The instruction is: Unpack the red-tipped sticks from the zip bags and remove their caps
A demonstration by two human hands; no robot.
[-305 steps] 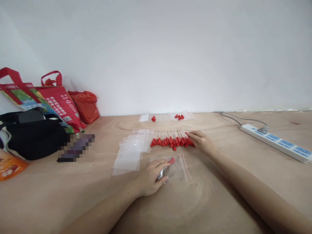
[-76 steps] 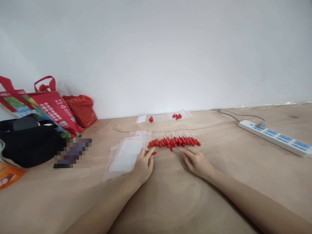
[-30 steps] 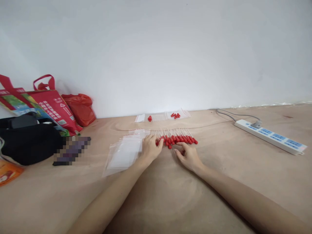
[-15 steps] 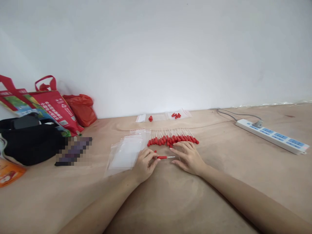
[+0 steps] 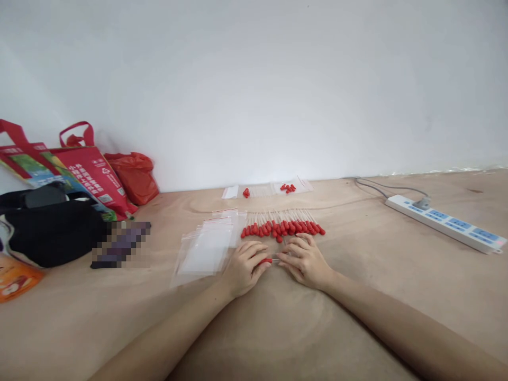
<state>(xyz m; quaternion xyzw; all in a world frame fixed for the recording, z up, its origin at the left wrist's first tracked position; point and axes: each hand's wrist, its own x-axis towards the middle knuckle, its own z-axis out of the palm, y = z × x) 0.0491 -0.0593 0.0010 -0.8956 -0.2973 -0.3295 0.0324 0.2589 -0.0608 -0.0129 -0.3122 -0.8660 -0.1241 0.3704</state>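
Observation:
My left hand (image 5: 246,269) is closed around the red rubber bulb of a glass dropper (image 5: 267,260). The fingers of my right hand (image 5: 307,263) are closed on the clear glass tube of that same dropper, whose tip they hide. Just beyond my hands lies a row of droppers (image 5: 291,228), red bulbs toward me and clear tubes pointing to the wall. One or two bulbs stick out of the row near my right fingertips. Beside my left hand is a fanned stack of clear zip bags (image 5: 206,246).
Filled zip bags (image 5: 270,189) with red-bulbed droppers lie by the wall. A white power strip (image 5: 444,222) with a grey cable is at right. At left stand a red shopping bag (image 5: 93,172), a red plastic bag (image 5: 135,177), a black bag (image 5: 55,233) and an orange packet (image 5: 16,278).
My hands have come closer together, so less of the dropper's bulb and tube shows between them. My right fingers have closed in on the tube.

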